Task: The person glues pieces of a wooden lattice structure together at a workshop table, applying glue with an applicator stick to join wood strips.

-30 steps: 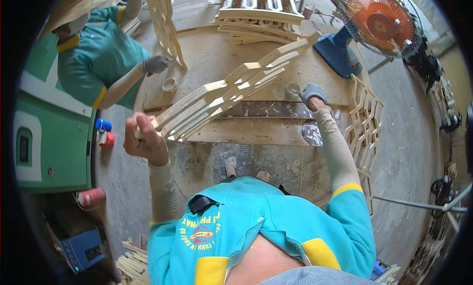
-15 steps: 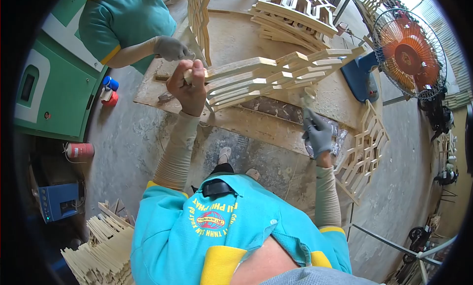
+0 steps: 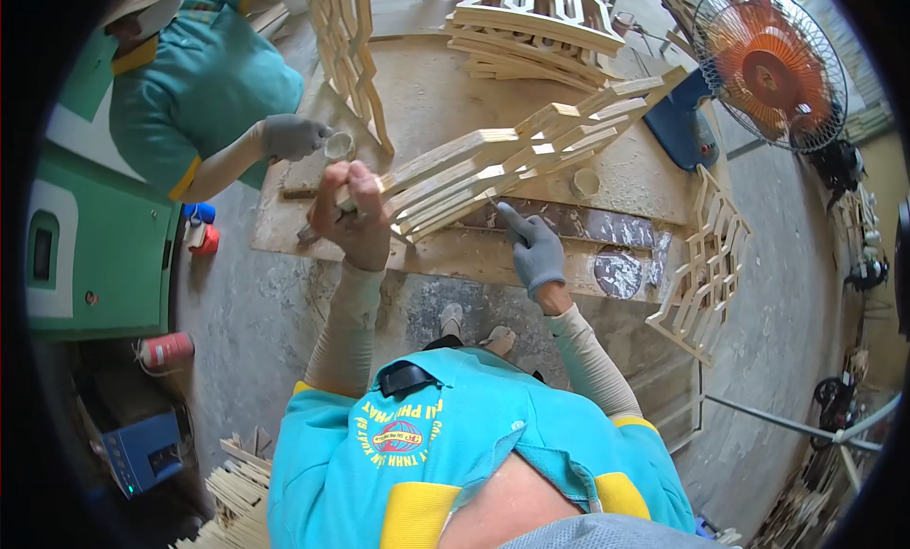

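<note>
My bare left hand (image 3: 353, 217) is closed around the near left end of a pale wooden lattice panel (image 3: 464, 155), which stands tilted over the worktable and runs off to the upper right. In a grey glove, my right hand (image 3: 537, 250) is closed with its index finger pointing forward, at the panel's lower edge. A thin stick-like tool (image 3: 494, 204) juts from those fingers toward the wooden strips; most of it is hidden by the glove. Beyond the right hand, a small round cup (image 3: 585, 182) sits on the table.
Across the worktable (image 3: 417, 75), lattice panels (image 3: 536, 32) are stacked. At left a co-worker's gloved hand (image 3: 292, 137) is by another cup (image 3: 338, 147) and an upright lattice (image 3: 346, 46). A finished-looking lattice (image 3: 703, 269) leans at the right edge, near an orange fan (image 3: 770, 75).
My right hand has moved left from beside the cup to the panel's lower edge. My left hand keeps its hold, slightly lower in view. The co-worker's cup now shows.
</note>
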{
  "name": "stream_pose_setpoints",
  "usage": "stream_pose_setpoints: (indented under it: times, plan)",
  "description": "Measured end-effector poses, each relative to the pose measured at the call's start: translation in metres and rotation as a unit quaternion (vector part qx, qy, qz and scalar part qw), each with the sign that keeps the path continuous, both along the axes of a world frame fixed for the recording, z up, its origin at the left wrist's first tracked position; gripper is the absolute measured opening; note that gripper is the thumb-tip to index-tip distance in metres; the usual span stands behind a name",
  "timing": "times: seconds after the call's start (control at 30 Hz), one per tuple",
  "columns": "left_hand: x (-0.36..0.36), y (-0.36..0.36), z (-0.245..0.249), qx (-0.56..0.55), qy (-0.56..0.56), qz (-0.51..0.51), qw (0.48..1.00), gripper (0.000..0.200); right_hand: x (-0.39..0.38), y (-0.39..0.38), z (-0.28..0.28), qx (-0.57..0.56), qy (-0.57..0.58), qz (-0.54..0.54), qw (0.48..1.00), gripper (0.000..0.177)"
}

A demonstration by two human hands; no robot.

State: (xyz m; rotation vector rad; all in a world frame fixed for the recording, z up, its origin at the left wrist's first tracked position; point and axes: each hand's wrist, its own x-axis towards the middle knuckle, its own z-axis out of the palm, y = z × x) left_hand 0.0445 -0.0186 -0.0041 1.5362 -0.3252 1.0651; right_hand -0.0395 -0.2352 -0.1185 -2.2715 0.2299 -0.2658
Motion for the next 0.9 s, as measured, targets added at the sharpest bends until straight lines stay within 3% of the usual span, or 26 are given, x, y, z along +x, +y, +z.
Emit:
stream_pose_setpoints:
  times: [0.07,0.17,0.3,0.43,0.7,0.8,0.9]
  plan:
    - [0.003,0.003,-0.003,-0.033,0.013,-0.031,0.999,0.024,-0.003,0.003,-0.002,0.027,0.008,-0.024,0.999,0.054]
    - [0.007,-0.002,-0.005,0.015,-0.053,-0.087,0.995,0.024,-0.004,-0.001,-0.005,0.039,-0.002,-0.049,0.998,0.048]
    - [0.005,-0.005,-0.004,0.043,-0.032,-0.107,0.993,0.025,-0.007,0.011,0.013,-0.019,0.024,-0.068,0.997,0.051]
    - [-0.009,-0.006,-0.002,0.039,0.028,-0.135,0.99,0.024,0.005,0.017,0.0,-0.009,0.004,-0.06,0.998,0.056]
    - [-0.007,-0.008,-0.011,-0.007,0.002,-0.102,0.995,0.026,0.005,0.001,-0.008,-0.086,0.08,-0.021,0.993,0.049]
    - [-0.007,-0.007,-0.01,0.023,0.015,-0.078,0.997,0.03,0.001,-0.01,-0.007,0.033,0.039,-0.04,0.998,0.05]
    - [-0.012,-0.016,-0.006,0.039,0.021,-0.056,0.997,0.033,0.016,-0.019,-0.001,0.05,0.019,-0.019,0.998,0.052]
